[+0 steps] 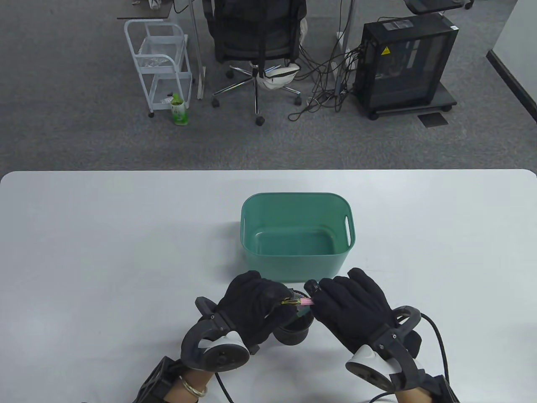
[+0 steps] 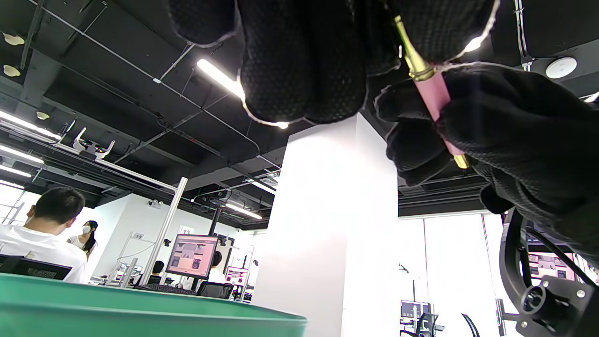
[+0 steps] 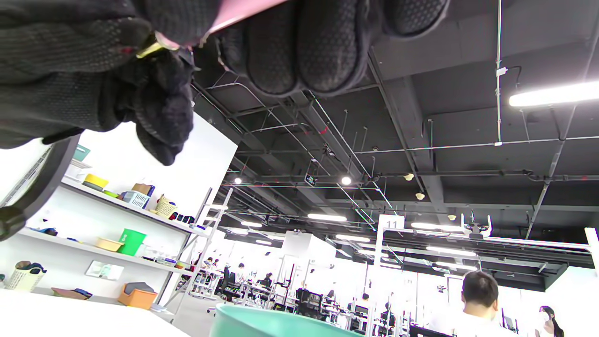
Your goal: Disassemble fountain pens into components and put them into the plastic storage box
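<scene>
Near the middle of the desk's (image 1: 84, 235) front edge, the left hand (image 1: 247, 304) pinches the gold-trimmed end of a pink fountain pen (image 1: 298, 301); the right hand (image 1: 350, 304) curls round its pink barrel. The pen hangs level between them, above a black pen cup (image 1: 295, 329) just beside the left hand. The pen looks light, stiff and smooth, likely slippery under knit gloves, so a firm hold close to the gold ring on each side of the joint should suit twisting it apart. Behind the hands, the green plastic storage box (image 1: 251, 228) sits at the desk's centre, nothing visible inside.
</scene>
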